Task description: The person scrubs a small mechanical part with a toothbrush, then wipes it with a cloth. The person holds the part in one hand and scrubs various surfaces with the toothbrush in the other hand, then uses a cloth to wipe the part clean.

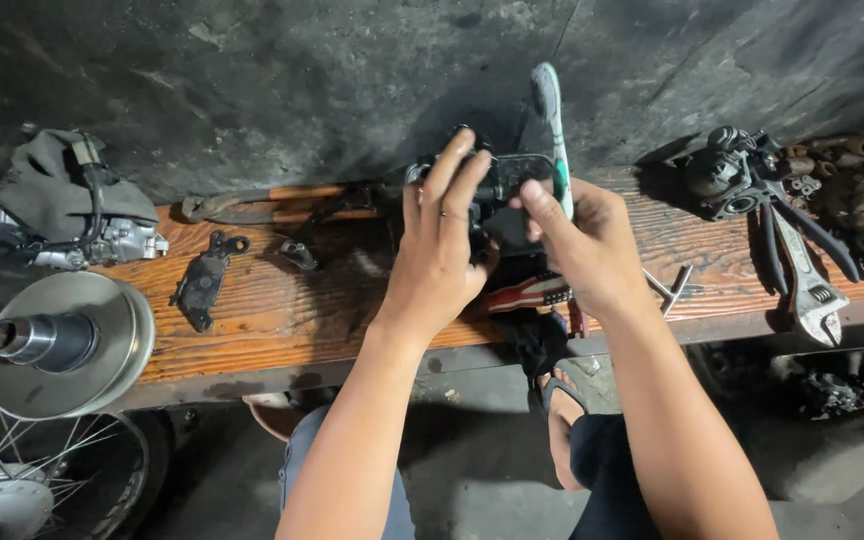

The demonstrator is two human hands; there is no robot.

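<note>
— What are the two hands on?

— Both are lifted over the wooden bench (pixel 282 300), sharing one small black metal part (pixel 500 195). The left hand (pixel 439 250) has its fingers stretched up and pressed flat against the part's left side; the right hand (pixel 582 250) is pinched on its right side, thumb and forefinger closed together on it.

— And where does the part sit?

— In the air, just above the middle of the bench, in front of the dark wall (its exact shape is hard to make out, as the fingers cover much of it). A white and green strip (pixel 549 120) stands up just behind it.

— What lies around?

— A red-handled screwdriver (pixel 527 295) on the bench below the hands, a black bracket (pixel 202 280) to the left, and an adjustable wrench (pixel 807 280) well to the right. A round silver pulley (pixel 67 345) rests at the bench's left end, above a spoked wheel (pixel 22 470).
</note>
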